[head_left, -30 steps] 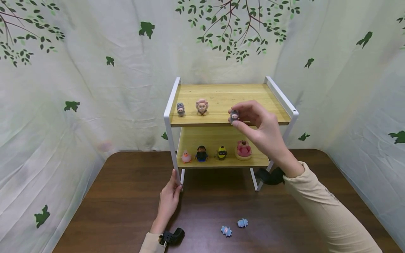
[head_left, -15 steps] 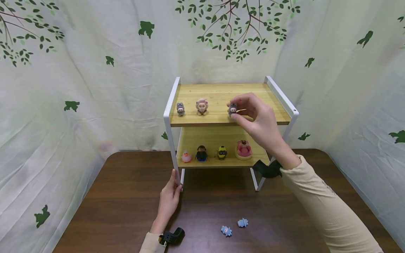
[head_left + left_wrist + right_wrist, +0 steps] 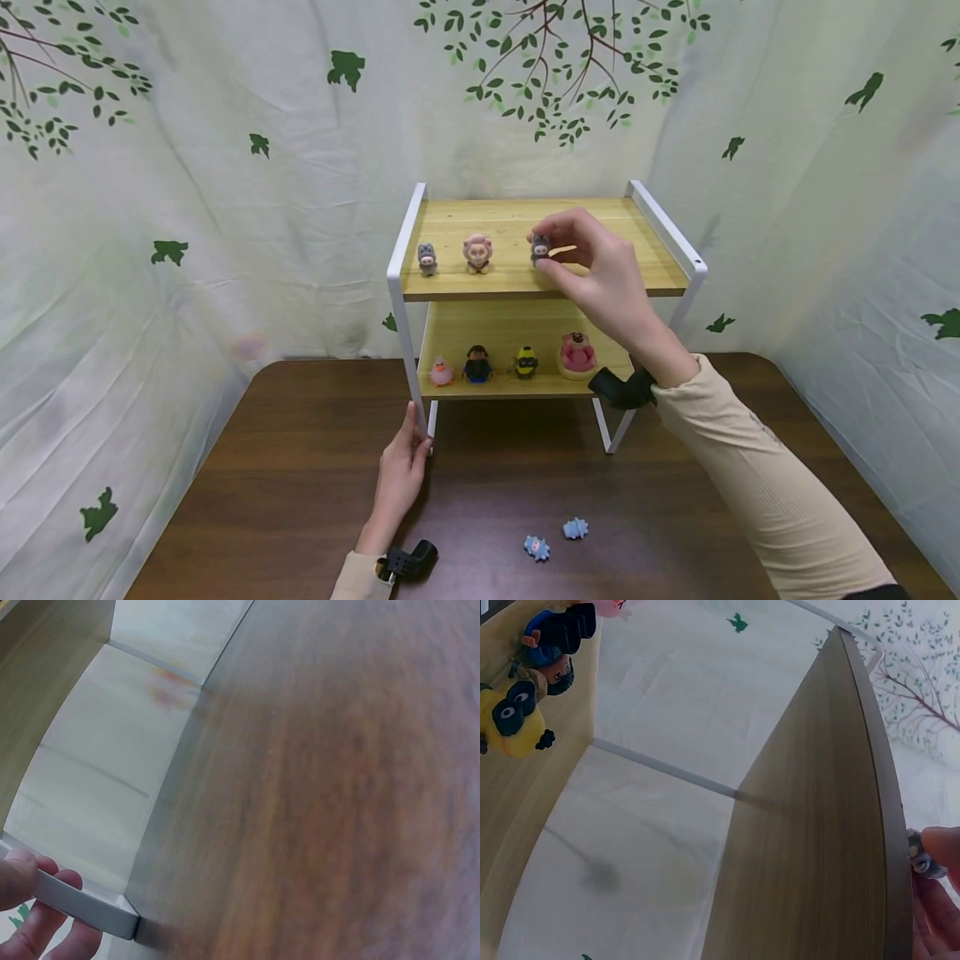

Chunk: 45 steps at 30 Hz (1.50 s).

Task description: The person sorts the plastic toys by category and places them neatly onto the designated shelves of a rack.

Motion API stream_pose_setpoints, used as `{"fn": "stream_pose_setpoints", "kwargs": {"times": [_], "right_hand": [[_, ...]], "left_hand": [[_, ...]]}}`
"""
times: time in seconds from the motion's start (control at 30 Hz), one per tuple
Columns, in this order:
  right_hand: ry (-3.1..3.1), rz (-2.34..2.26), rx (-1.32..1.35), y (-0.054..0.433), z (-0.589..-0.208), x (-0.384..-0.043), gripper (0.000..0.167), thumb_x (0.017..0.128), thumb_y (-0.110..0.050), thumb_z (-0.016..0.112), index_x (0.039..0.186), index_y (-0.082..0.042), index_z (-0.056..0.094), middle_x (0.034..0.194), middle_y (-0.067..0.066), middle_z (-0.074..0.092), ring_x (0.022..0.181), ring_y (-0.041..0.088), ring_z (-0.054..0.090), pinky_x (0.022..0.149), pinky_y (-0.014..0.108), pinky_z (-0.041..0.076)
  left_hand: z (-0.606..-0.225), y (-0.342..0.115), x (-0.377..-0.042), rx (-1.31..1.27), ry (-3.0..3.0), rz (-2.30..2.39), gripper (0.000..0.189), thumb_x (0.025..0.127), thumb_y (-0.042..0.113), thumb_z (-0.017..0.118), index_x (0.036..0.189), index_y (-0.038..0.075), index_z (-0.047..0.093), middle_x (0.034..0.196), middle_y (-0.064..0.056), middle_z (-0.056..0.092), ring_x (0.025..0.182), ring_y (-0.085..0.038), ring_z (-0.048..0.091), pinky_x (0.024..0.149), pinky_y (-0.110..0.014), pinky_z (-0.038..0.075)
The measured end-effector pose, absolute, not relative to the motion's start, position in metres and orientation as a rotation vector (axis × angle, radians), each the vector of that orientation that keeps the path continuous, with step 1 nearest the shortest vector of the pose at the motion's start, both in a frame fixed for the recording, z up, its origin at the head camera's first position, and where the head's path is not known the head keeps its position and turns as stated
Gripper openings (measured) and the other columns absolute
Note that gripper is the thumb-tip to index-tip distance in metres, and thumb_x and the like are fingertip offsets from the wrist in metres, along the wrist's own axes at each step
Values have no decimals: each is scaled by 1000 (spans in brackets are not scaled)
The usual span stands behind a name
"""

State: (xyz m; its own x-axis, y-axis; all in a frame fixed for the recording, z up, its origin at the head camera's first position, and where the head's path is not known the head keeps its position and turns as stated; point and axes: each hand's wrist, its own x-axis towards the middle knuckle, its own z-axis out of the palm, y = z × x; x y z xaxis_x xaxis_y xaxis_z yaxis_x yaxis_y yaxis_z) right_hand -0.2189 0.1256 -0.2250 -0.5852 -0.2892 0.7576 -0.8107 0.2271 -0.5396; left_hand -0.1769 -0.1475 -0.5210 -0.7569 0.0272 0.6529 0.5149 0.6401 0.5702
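Observation:
Between thumb and fingers my right hand (image 3: 596, 262) pinches a small grey figurine (image 3: 540, 249) at the top board of a two-tier shelf (image 3: 525, 295). Whether the figurine's base touches the board I cannot tell. In the right wrist view the same figurine (image 3: 924, 859) shows past the board's edge, partly covered by the thumb. My left hand (image 3: 401, 471) grips the shelf's white front left leg (image 3: 90, 904), with thumb and fingers on either side of it. To the left on the top board stand another grey figurine (image 3: 427, 259) and a pink-haired figurine (image 3: 477, 253).
The lower board carries a pink duck-like figurine (image 3: 441, 372), a dark-haired figurine (image 3: 477, 365), a yellow minion-like figurine (image 3: 527, 362) and a pink bear (image 3: 577, 356). Two light blue figurines (image 3: 537, 547) lie on the brown table (image 3: 315, 500). Patterned cloth hangs behind.
My right hand has carried the grey figurine leftward and farther back, from the top board's front edge to over the board. My left hand has stayed at the shelf leg.

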Motion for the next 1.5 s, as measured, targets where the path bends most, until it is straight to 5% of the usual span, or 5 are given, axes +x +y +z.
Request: {"fn": "stream_pose_setpoints", "kwargs": {"times": [1.5], "right_hand": [[-2256, 1192, 882, 112, -223, -226, 28, 84, 10, 66, 109, 2, 56, 102, 13, 64, 92, 22, 64, 80, 26, 52]], "left_hand": [[-523, -147, -178, -432, -2228, -1034, 100, 79, -15, 68, 154, 24, 14, 77, -4, 51, 65, -13, 46, 57, -30, 44]]}}
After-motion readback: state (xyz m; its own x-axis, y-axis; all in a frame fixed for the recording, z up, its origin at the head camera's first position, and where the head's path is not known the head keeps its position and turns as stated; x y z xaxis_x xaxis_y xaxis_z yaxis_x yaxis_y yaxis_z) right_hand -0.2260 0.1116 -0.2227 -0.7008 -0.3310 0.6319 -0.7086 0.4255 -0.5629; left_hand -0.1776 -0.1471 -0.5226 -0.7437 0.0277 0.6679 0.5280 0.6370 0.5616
